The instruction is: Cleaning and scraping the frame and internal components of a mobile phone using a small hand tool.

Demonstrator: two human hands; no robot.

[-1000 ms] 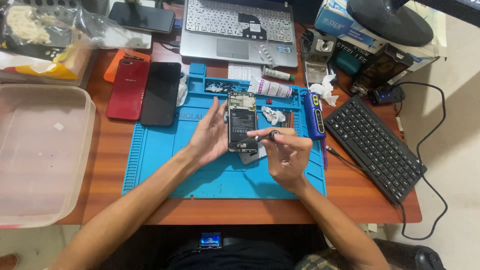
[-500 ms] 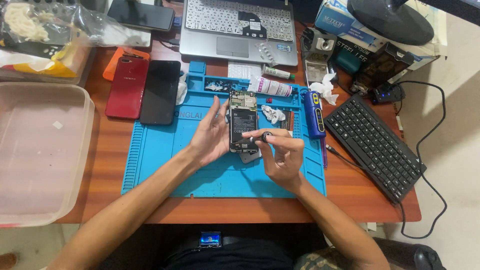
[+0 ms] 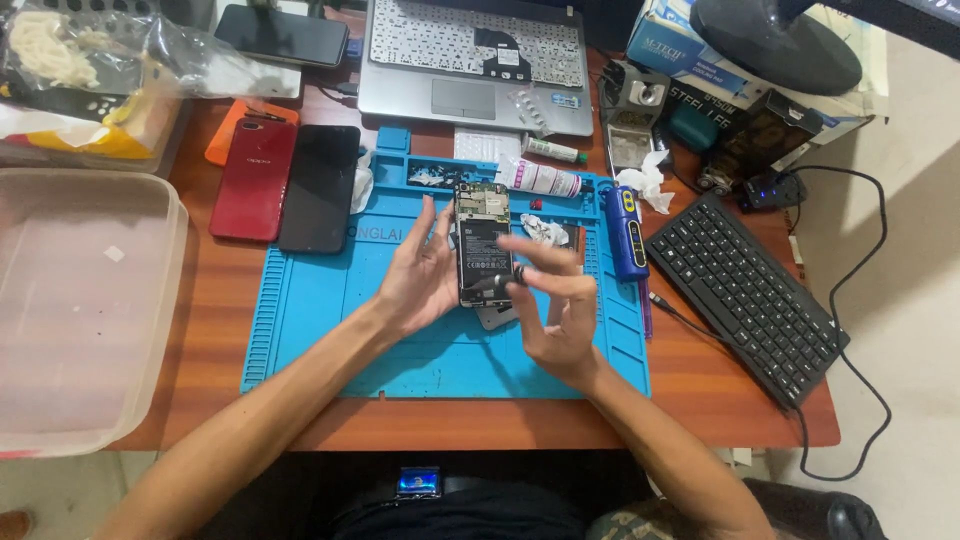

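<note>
left hand (image 3: 425,275): open, fingers spread, steadying opened phone (image 3: 483,243) on blue mat (image 3: 330,330)
right hand (image 3: 555,305): pinching small tool at phone's lower edge
risk: tool slip, battery puncture

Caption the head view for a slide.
Left hand steadies an opened phone on a blue mat; right hand works beside it.

I'm sitting at a phone repair bench: under my hands lies a blue silicone repair mat (image 3: 330,340) on a wooden desk (image 3: 215,300), with an opened phone (image 3: 482,240) between my palms. Left of my left hand rest a red phone (image 3: 252,180) and a black phone (image 3: 320,185). Beyond my hands sits a laptop (image 3: 470,60); right of them a black keyboard (image 3: 745,300) and a blue electric screwdriver (image 3: 627,232)
</note>
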